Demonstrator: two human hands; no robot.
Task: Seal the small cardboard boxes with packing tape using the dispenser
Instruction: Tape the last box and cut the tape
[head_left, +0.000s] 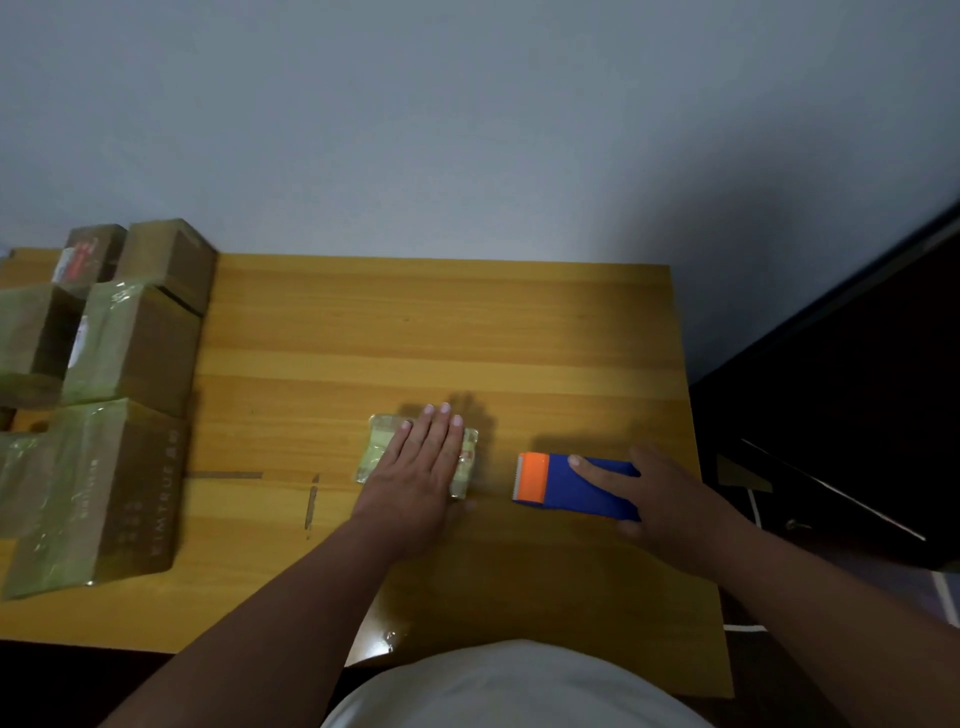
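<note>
A small flat box (376, 451), wrapped in shiny clear tape, lies at the middle of the wooden table (441, 332). My left hand (415, 467) presses flat on top of it with straight fingers and hides most of it. To its right lies the blue tape dispenser (576, 486) with its orange toothed end pointing left. My right hand (670, 499) grips the dispenser's blue body, index finger stretched along its top, thumb on the near side.
Several taped cardboard boxes (130, 343) are stacked along the table's left side, the nearest one (104, 493) large. Tape scraps (311, 499) stick to the tabletop left of the small box. A grey wall stands behind the table, and dark furniture (857, 415) stands to its right.
</note>
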